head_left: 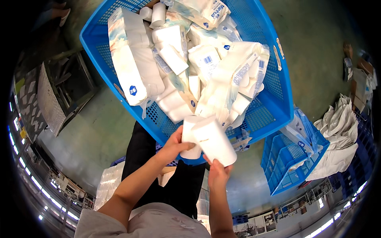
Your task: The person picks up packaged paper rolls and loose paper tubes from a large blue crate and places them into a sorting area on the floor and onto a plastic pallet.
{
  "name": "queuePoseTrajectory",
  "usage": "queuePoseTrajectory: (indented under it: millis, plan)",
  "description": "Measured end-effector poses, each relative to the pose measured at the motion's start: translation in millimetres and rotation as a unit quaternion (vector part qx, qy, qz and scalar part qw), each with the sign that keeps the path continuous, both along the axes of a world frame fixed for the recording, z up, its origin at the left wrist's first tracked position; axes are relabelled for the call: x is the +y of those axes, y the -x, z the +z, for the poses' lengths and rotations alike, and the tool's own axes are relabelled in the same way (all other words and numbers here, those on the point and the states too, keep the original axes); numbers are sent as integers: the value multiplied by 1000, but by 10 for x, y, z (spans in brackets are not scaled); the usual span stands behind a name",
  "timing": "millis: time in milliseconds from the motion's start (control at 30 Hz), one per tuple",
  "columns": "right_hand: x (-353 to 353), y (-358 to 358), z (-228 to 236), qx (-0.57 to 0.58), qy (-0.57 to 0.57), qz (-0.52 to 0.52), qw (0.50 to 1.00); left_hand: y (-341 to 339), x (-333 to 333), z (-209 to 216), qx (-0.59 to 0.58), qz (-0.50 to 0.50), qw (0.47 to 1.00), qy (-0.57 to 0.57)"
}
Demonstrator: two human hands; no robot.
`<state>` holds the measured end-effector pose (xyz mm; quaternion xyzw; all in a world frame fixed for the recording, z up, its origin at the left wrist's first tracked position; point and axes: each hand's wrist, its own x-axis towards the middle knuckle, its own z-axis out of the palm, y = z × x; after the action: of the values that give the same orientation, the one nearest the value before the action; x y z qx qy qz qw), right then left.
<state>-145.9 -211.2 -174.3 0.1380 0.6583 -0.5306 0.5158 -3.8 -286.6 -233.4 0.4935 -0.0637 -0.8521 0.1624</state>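
Above the near rim of a large blue basket (180,152) I hold two white paper rolls. My left hand (174,144) grips the left roll (189,137), thumb across its side. The right roll (214,141) overlaps it, tilted, and my right hand (219,170) has its lower end between the fingers. Inside the basket lie several loose white rolls (173,59) and plastic-wrapped packs of rolls. A long printed pack (133,59) leans along the left wall, and a torn, crumpled pack (234,75) lies to the right.
A smaller blue basket (274,166) with clear plastic wrapping (303,133) stands on the floor at right, beside a heap of whitish sacks (341,131). At left are a metal plate (51,99) and a dark frame. Clear-wrapped goods (107,182) stand by my left leg.
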Motion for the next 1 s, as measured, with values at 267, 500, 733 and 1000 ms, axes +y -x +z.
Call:
queuePoseTrajectory:
  millis: [267,500,733,1000]
  plan:
    - [-114,-328,338,39,4,519,854,-412,-212,207,27,269,939,-212]
    - [-1127,715,-706,312,36,270,910,-705,-78,133,78,269,939,-200]
    - [-2137,1328,-1327,454,-120,598,649,-726,49,61,138,256,914,-284]
    - [-2053,835,-1026,415,-263,662,566,-837,120,-68,148,294,887,-323]
